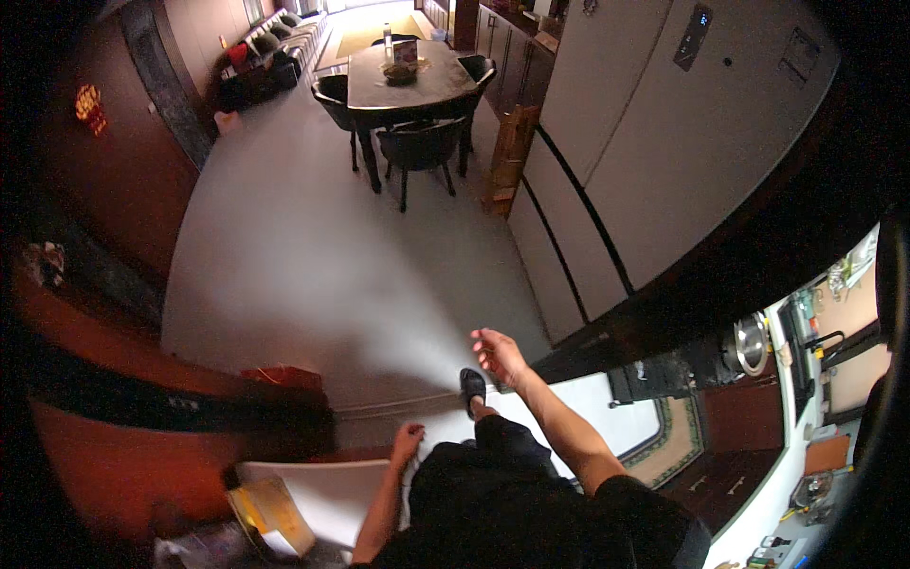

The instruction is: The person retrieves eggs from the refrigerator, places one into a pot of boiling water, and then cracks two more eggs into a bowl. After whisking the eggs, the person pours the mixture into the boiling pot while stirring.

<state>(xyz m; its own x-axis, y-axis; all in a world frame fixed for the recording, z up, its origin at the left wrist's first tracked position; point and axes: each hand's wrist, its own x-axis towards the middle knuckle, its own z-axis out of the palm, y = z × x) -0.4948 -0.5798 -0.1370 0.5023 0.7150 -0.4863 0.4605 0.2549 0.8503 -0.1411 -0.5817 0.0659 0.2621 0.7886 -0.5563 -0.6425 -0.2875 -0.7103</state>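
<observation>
My right hand (499, 357) reaches forward over the threshold with loosely bent fingers spread a little apart, and holds nothing. Lower and to the left, my left hand (407, 442) hangs beside my body with its fingers curled loosely; I see no object in it. A dark slipper (472, 388) on one foot shows just below my right hand, at the doorway's floor strip. Ahead of me stretches the pale grey floor (306, 263). Neither hand touches any furniture.
A dining table (426, 89) with dark chairs (423, 146) stands ahead. The tall refrigerator (604, 135) and flattened cardboard (513, 160) line the right. A cardboard box (274, 516) lies at lower left, a red box (284, 377) past the doorway. A kitchen mat (679, 434) is at right.
</observation>
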